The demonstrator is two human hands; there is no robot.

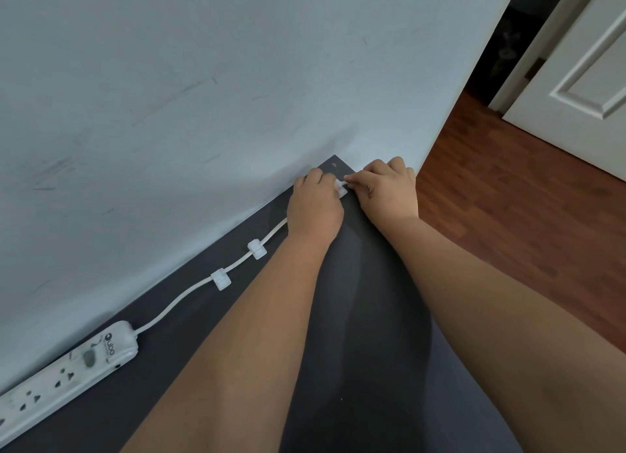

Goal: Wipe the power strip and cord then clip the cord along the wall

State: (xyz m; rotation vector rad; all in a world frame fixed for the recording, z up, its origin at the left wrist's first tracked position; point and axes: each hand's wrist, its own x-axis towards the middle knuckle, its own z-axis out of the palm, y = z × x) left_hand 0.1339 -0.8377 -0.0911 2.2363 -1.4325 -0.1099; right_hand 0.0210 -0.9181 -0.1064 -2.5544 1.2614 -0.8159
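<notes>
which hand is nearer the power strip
Left. The left hand rests on the cord that runs down to the power strip; the right hand is beyond it, further along the wall.

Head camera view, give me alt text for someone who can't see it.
Both hands, left hand and right hand, work a white clip at the far end of a dark surface beside a pale wall. A white cord runs through two more clips to a power strip.
</notes>
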